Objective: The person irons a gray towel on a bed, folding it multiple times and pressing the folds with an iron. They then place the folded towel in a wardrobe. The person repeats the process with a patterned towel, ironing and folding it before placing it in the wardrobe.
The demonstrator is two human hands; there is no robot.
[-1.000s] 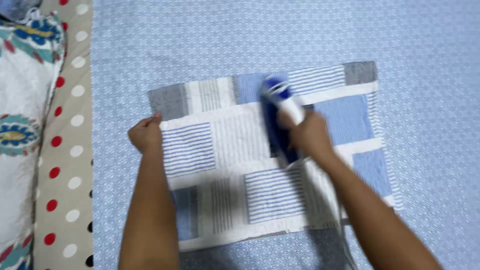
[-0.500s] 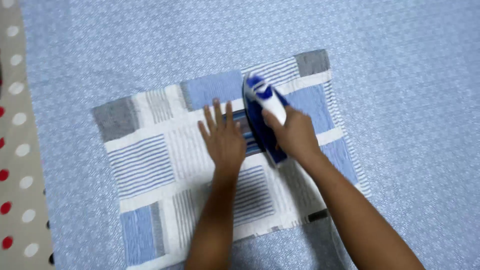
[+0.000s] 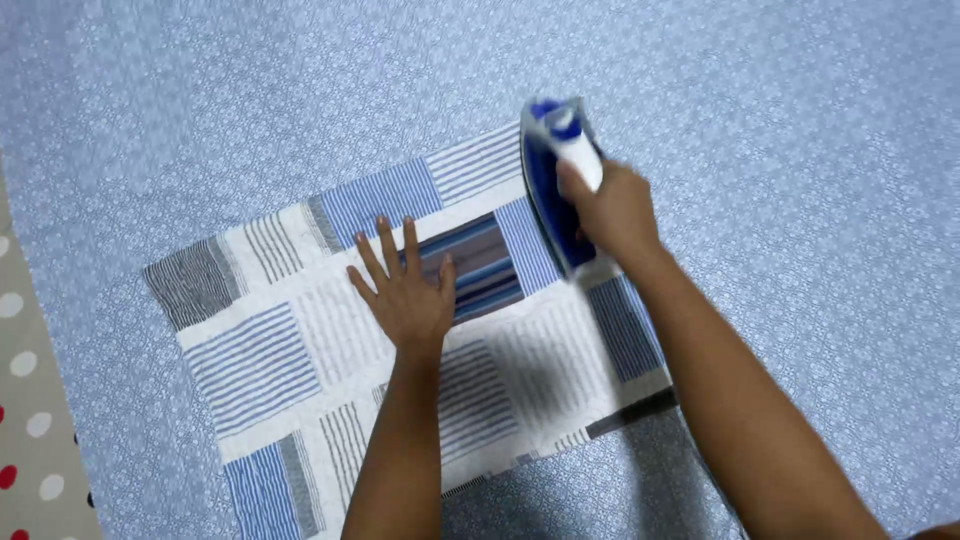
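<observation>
Right hand wrapped tight on blue-and-white steam iron at far right edge of striped patchwork cloth rectangle, left hand spread flat mid-cloth; middle looked smooth, near panels unjudged.

A patchwork cloth lies flat on a patterned sheet, which spreads out from under it on every side. The cloth sits askew, its left end nearer the viewer's left edge and its right end farther up. The left hand rests flat on the middle of the cloth. To its right, the right hand grips the handle of an iron, which stands on the cloth's upper right corner. At the far left, a dotted fabric lies beside the sheet.
</observation>
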